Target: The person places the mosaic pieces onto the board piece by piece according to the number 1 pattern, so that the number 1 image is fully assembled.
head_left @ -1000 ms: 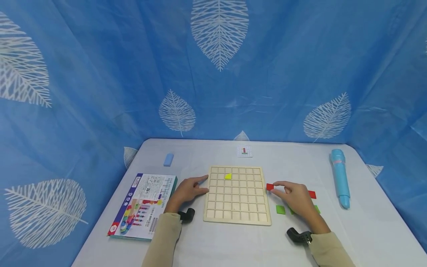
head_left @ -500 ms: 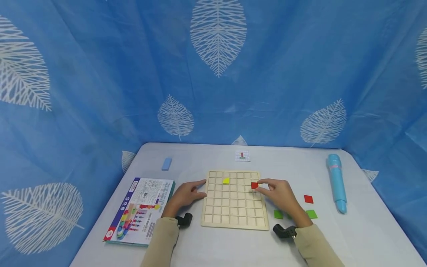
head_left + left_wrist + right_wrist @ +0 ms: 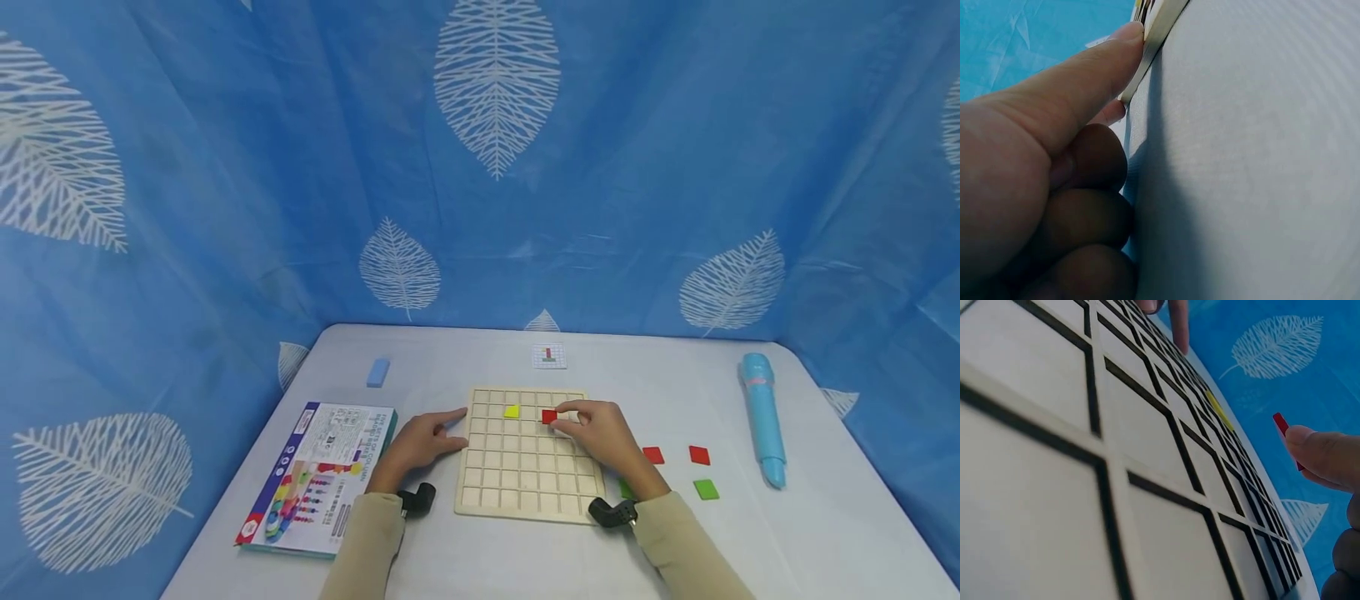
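Note:
A square wooden grid board (image 3: pixel 517 483) lies on the table, with a yellow tile (image 3: pixel 512 412) in one of its upper cells. My left hand (image 3: pixel 418 446) is at the board's left side, thumb and index finger touching its edge; its other fingers fold under in the left wrist view. Between thumb and index finger, my right hand (image 3: pixel 603 429) pinches a red square tile (image 3: pixel 549 416) over the upper part of the board. In the right wrist view that red tile (image 3: pixel 1287 440) is held edge-on, raised off the grid.
Right of the board lie two red tiles (image 3: pixel 699 455) and green tiles (image 3: pixel 706 489), one partly behind the right wrist. A pattern card (image 3: pixel 550 356) sits behind the board. A boxed toy set (image 3: pixel 318 479) and blue block (image 3: pixel 378 372) are left; a blue microphone-shaped thing (image 3: pixel 763 421) is far right.
My right hand has carried the red tile leftward from beside the board to above its upper cells. The left hand stays at the board's left edge. The head view has shifted slightly.

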Action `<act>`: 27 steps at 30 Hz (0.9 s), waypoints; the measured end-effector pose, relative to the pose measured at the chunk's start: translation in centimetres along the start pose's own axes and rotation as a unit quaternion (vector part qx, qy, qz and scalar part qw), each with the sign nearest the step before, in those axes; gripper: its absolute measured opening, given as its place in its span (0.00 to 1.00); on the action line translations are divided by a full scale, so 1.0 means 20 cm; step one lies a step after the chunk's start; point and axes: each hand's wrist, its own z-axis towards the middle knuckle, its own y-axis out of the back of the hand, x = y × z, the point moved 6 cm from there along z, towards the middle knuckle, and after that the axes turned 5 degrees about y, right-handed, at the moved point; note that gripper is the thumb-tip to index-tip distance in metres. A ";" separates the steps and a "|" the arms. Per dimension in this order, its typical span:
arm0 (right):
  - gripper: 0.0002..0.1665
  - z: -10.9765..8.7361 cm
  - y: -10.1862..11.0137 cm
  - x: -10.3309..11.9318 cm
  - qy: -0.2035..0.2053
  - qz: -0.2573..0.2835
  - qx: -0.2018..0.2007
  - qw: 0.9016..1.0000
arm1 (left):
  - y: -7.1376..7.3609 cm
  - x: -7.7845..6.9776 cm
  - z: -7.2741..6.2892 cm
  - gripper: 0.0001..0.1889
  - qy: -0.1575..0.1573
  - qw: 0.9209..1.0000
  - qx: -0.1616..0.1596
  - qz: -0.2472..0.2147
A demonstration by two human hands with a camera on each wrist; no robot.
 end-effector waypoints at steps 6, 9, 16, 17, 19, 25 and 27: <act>0.15 0.05 -0.04 0.01 0.009 -0.016 0.006 1.000 | -0.01 0.01 0.01 0.33 0.001 1.000 -0.001 0.010; 0.15 0.07 -0.05 0.02 0.015 -0.020 0.005 1.000 | 0.00 0.01 0.01 0.33 0.006 1.000 -0.003 0.012; 0.13 0.12 -0.10 0.03 0.024 -0.019 0.013 0.999 | 0.00 0.00 0.00 0.33 0.003 1.000 0.004 0.003; 0.14 0.12 -0.11 0.03 0.024 -0.019 0.014 0.999 | 0.00 0.00 0.00 0.33 0.002 1.000 0.004 0.004; 0.14 0.13 -0.12 0.03 0.021 -0.023 0.016 0.999 | 0.00 0.00 0.00 0.33 0.001 1.000 0.003 0.007; 0.15 0.14 -0.14 0.04 0.015 -0.033 0.015 0.999 | 0.00 -0.01 0.01 0.33 0.000 1.000 -0.002 0.009; 0.15 0.15 -0.16 0.04 0.008 -0.037 0.022 0.999 | 0.00 0.00 0.00 0.33 0.007 1.000 0.000 0.007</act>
